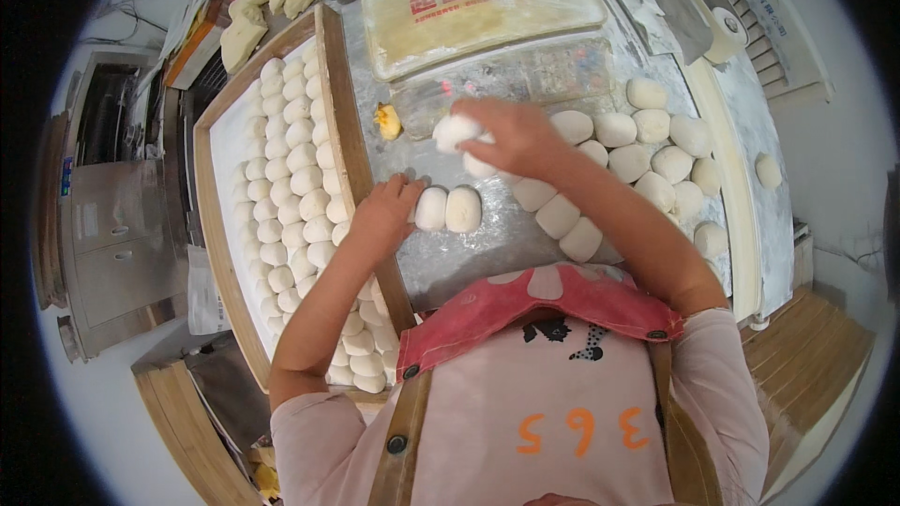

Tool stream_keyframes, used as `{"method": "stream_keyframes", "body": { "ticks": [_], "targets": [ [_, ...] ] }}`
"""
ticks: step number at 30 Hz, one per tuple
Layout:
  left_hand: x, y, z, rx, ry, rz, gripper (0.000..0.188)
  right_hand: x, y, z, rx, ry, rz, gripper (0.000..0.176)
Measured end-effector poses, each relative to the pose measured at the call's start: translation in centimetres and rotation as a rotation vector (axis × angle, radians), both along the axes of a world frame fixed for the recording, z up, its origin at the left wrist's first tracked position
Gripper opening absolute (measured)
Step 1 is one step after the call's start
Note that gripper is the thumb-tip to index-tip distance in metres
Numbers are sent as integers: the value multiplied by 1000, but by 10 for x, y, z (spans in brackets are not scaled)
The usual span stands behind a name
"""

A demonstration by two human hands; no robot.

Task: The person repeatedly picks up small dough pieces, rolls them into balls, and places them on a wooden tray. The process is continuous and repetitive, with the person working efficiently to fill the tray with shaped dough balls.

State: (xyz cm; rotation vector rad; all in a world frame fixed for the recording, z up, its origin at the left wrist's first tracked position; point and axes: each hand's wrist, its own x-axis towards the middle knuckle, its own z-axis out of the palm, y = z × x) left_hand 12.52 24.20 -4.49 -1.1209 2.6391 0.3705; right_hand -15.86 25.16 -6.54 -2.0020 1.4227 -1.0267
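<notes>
My right hand holds a floured white dough ball over the steel worktop, slightly blurred. More dough balls lie just under and beside its fingers. Closer to the wooden tray, my left hand curls around the left end of a short row of dough balls. The end ball shows only as a pale edge between thumb and fingers; two others beside it are in plain sight. Under my right forearm runs a slanting line of dough balls, with a looser cluster beyond the arm.
On my left, a wooden-framed tray holds many dough balls in rows. A yellow piece lies near its rim. Ahead is a floured, yellowish board or lid bearing writing. Raw dough sits far left; a paper roll stands far right.
</notes>
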Motion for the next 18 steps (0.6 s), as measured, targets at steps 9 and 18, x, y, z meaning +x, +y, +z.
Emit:
{"method": "stream_keyframes", "body": {
  "ticks": [9, 18],
  "targets": [
    [-12, 27, -21, -99, 133, -144, 99, -76, 44, 4, -19, 136, -354, 36],
    [-29, 40, -35, -172, 20, -64, 92, -304, 300, -28, 169, 295, -1185, 44]
  ]
}}
